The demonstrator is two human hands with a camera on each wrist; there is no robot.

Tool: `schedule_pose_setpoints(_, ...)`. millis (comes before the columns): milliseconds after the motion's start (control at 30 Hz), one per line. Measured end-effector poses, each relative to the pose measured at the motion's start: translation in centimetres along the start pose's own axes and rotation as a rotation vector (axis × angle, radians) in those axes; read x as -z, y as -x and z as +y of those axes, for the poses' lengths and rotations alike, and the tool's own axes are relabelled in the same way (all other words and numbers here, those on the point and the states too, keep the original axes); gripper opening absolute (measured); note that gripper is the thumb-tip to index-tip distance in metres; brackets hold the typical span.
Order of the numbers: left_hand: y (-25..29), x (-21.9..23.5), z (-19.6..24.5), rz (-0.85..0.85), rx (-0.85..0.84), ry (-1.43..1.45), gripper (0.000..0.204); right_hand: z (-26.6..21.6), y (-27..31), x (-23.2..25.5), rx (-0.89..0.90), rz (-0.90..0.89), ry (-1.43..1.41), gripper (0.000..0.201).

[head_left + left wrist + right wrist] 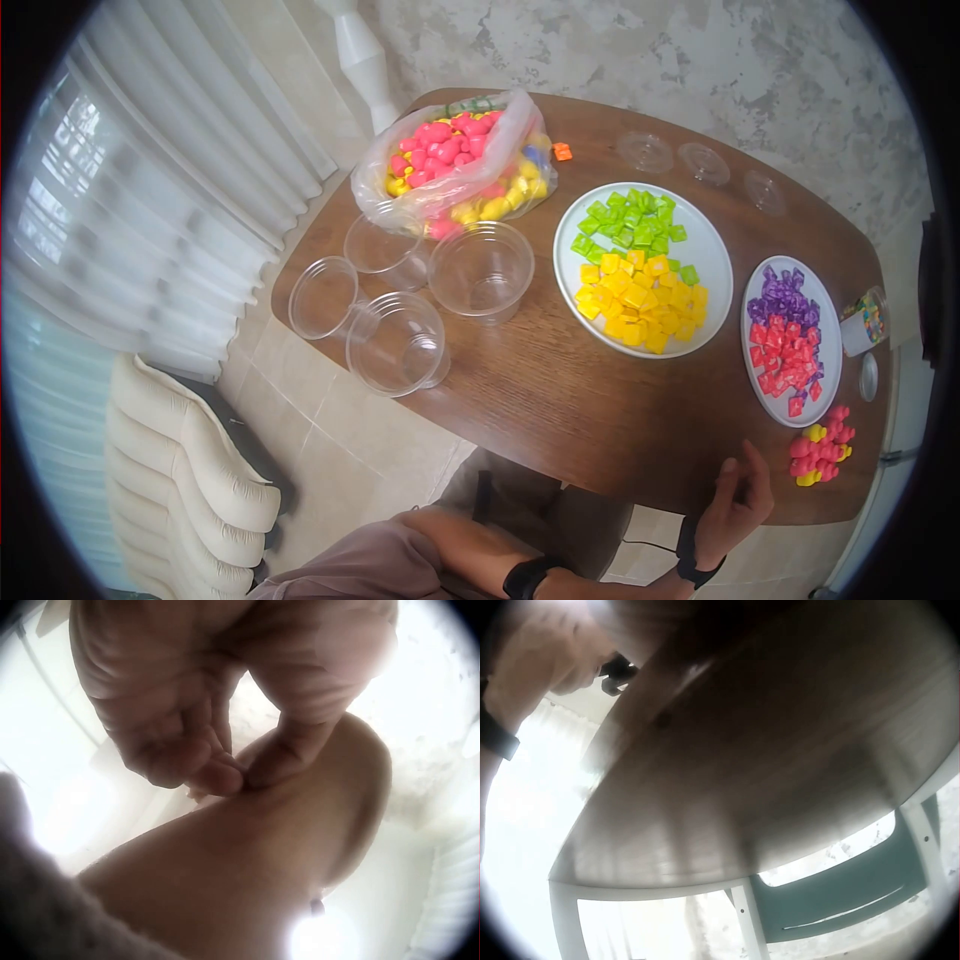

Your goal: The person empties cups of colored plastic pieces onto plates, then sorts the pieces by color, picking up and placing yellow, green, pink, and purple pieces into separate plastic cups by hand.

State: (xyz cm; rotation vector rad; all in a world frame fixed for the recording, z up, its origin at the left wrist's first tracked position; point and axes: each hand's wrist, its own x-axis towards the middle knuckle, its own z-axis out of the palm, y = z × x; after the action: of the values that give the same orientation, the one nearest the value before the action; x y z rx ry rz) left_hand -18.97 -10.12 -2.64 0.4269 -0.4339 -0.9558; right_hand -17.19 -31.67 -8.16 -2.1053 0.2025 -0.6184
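Observation:
At the bottom edge of the head view my left hand (578, 587) is mostly cut off, just past its black wristband (528, 578). In the left wrist view the left hand (165, 690) has its thumb and fingertips meeting on the skin of a bent bare arm (225, 855), the right one. My right hand (735, 500) is over the table's near edge, fingers loosely bent and holding nothing. Closest to it are a pile of pink and yellow pieces (822, 448) and an oval white plate (752, 375) with purple and red pieces.
A round white plate (565, 280) holds green and yellow square pieces. Several clear plastic cups (395, 345) stand left, beside a plastic bag (520, 115) of pink and yellow pieces. Clear lids (705, 163) lie at the back; a jar (865, 325) stands at right. A cream seat (185, 470) is below left.

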Motion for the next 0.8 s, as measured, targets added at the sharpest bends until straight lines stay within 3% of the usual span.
schedule_pose_setpoints(100, 0.6, -0.3, 0.3, 0.004, -0.016, -0.012, 0.023, 0.0, 0.0, -0.1, -0.037, 0.0, -0.01, 0.023)
schedule_pose_setpoints(233, 0.9, -0.7, 0.7, -0.009, -0.036, -0.027, 0.022, 0.9, -0.1, -0.2, 0.045, -0.005, 0.011, 0.022)
schedule_pose_setpoints(800, 0.4, -0.7, 0.6, -0.053, -0.042, 0.04, 0.021, 0.3, -0.1, -0.3, -0.067, 0.004, -0.021, 0.023)
